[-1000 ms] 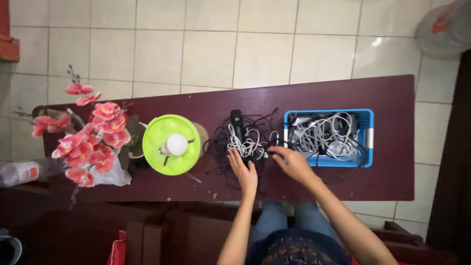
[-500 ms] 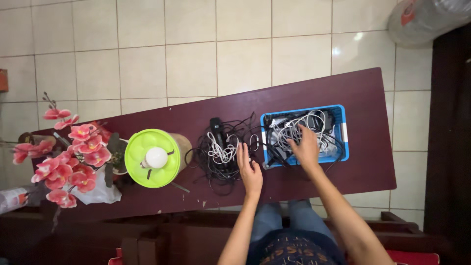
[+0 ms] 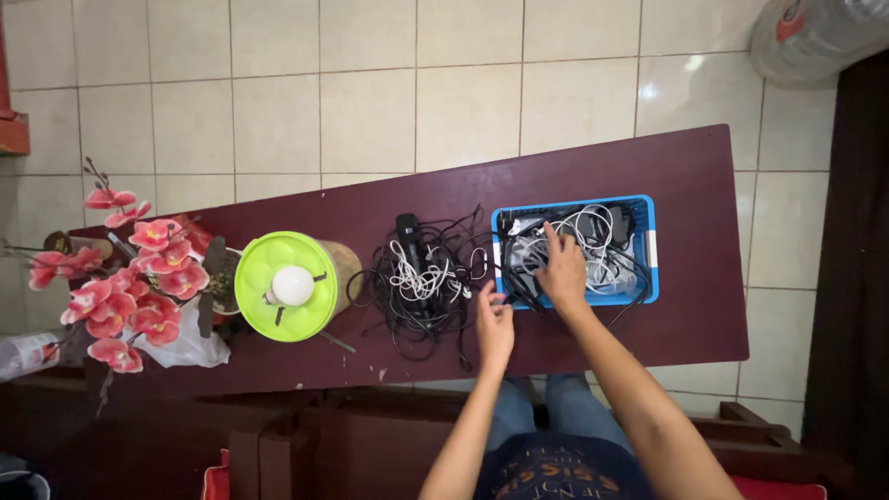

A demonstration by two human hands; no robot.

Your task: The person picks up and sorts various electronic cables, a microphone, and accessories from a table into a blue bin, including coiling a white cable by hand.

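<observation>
A: Head view, left to right: pink artificial flowers [image 3: 130, 278] are seen at the far end of the dark worktop [image 3: 704, 306], then a green lamp shade with a white bulb [image 3: 285, 285], then a loose tangle of black and white cables [image 3: 426, 278].

B: And a snag could well be caused there. If one strand were pulled, the whole heap could be dragged along, and the black device [image 3: 408, 233] lying in it might be carried off the edge.

A: The left hand [image 3: 494, 326] is held just at the pile's right edge. Its fingers are loosely curled, and a thin black cord appears to be touched; whether it is actually pinched cannot be told.

B: Further right, the blue basket [image 3: 648, 250] is packed with more white and black cords.

A: The right hand [image 3: 561, 268] is laid inside it, fingers spread flat over the cords, nothing clenched.

B: The basket could be tipped if a cord caught on its rim were lifted.
</observation>
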